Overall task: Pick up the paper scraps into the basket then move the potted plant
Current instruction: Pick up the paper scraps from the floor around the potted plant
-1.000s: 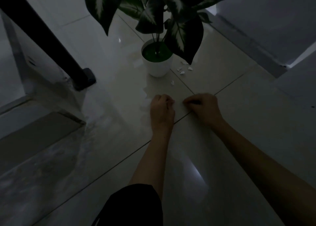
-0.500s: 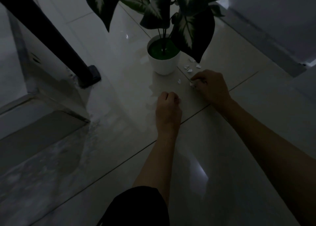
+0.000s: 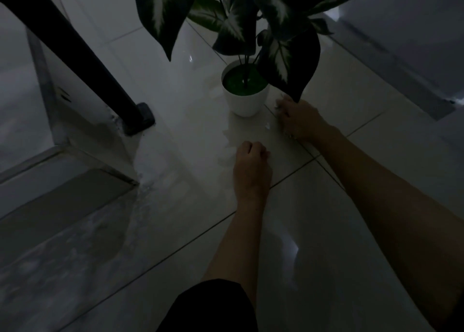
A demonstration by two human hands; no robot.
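Nearest me, my left hand [image 3: 252,167] is curled into a loose fist over the tiled floor [image 3: 339,269]; whether it holds scraps I cannot tell. One paper scrap [image 3: 267,125] lies between the hands. My right hand [image 3: 300,119] is down among the scraps beside the white pot [image 3: 247,103], fingers bent, grip unclear. The dim light could make me miss pieces, and my wrist could knock the potted plant [image 3: 251,33] over. I see no basket.
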